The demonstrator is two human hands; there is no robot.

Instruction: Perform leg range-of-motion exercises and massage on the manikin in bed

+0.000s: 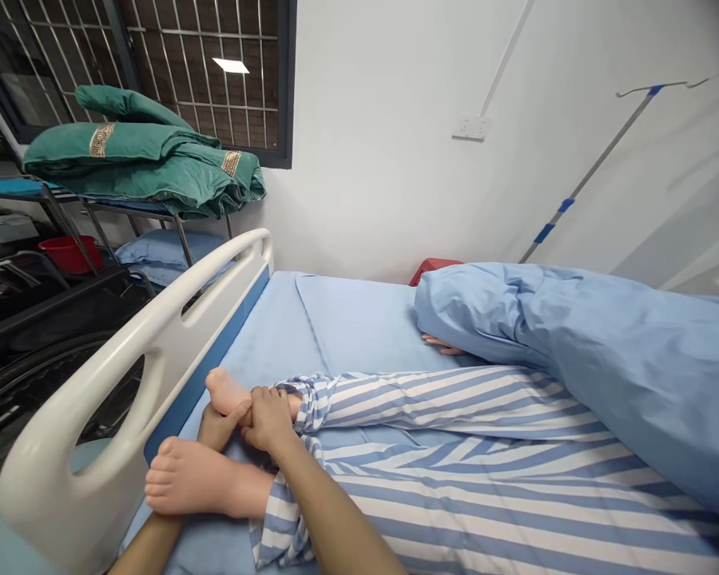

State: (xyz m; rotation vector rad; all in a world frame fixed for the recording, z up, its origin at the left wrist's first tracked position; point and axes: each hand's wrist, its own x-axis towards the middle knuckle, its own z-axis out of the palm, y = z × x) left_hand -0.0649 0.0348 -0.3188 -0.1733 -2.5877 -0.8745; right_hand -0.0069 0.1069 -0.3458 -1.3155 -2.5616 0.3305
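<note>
Feet: two bare feet of a care manikin (195, 479), toes toward the bed rail, legs in blue-and-white striped pyjama trousers (455, 407)
Right grip: right hand (269, 419) closed around the farther ankle (291, 406), just above its foot
Left grip: left hand (219, 427) narrow, fingers (233, 415) against the same ankle; whether they close round it cannot be told; forearm passes behind the nearer foot
Bed: blue sheet (264, 343) under both legs; white bed rail (125, 343) just beside the nearer foot
Cover: blue quilt (575, 351) over the upper body, a pale manikin hand (440, 345) showing at its edge
Beyond: green quilts (137, 160) on a metal frame (180, 239), blue pillow (168, 247), red basin (69, 254), wheel (29, 391), IV pole (587, 172), wall socket (472, 128)
</note>
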